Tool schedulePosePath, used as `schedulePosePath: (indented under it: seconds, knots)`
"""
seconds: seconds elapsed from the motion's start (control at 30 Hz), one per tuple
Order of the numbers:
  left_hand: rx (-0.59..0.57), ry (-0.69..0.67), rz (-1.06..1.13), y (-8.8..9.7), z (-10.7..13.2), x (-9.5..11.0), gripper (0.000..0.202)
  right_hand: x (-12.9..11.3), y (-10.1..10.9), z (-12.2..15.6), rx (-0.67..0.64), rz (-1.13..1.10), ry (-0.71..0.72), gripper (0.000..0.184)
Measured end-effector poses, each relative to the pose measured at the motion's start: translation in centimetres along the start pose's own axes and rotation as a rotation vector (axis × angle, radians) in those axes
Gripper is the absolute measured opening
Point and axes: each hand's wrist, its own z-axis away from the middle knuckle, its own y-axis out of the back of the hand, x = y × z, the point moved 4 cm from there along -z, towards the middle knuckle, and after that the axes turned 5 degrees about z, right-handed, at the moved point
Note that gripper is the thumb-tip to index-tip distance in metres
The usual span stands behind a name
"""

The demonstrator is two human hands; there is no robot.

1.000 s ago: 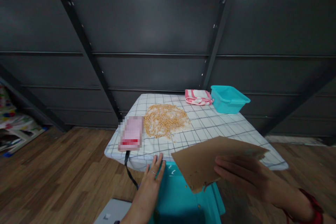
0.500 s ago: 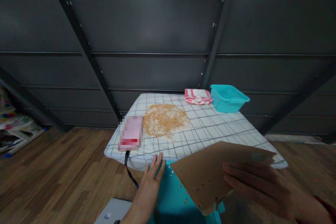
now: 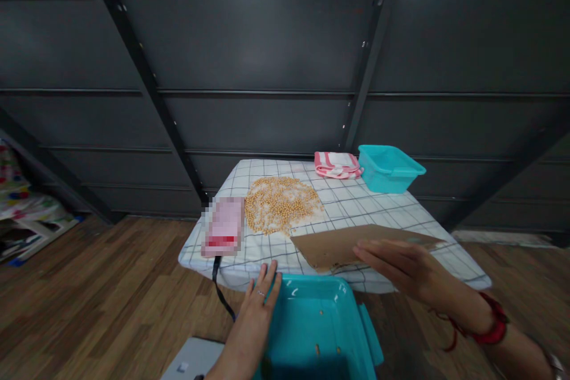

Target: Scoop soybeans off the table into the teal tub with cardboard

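My right hand (image 3: 401,267) grips a flat piece of brown cardboard (image 3: 329,244) with the fingers pressed together on its near side. The sheet is tilted over the front part of the table. My left hand (image 3: 256,309), fingers stretched out and a little apart, lies along the left rim of a teal plastic bin (image 3: 312,323) below the table's front edge. A few small tan beans are on the bin's floor. Behind the cardboard, a spread of soybeans (image 3: 278,202) mixed with white grains covers the left middle of the tablecloth.
A white checked cloth (image 3: 374,214) covers the table. At its back right are a folded pink-striped towel (image 3: 336,164) and a smaller teal basin (image 3: 387,175). A blurred-out pink object (image 3: 226,219) with a black strap lies at left. A grey laptop (image 3: 191,356) is low at left.
My right hand has raised the cardboard and moved it forward and left, from over the bin to above the tablecloth. More of the bin's inside shows. My left hand has stayed put.
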Motion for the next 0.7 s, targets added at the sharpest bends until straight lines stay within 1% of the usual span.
schedulePosePath:
  seconds: [0.27, 0.4, 0.5, 0.57, 0.7]
  knots:
    - [0.021, -0.011, -0.026, 0.2, 0.0, 0.2, 0.087, 0.2, -0.3, 0.1, 0.022, -0.019, -0.008, 0.033]
    - [0.030, -0.017, -0.032, 0.1, 0.0, 0.1, 0.086, 0.0, -0.1, 0.0, -0.026, -0.006, -0.009, 0.040]
    - [0.032, -0.018, -0.042, 0.0, 0.0, 0.2, 0.086, -0.4, 0.2, 0.2, -0.049, 0.007, 0.026, 0.044]
    - [0.029, -0.016, -0.041, 0.1, -0.1, 0.2, 0.086, -0.6, 0.6, 0.5, -0.033, 0.014, 0.059, 0.043]
    - [0.019, -0.012, -0.027, 0.2, -0.1, 0.3, 0.085, -0.5, 1.3, 1.0, -0.022, 0.019, 0.041, 0.042]
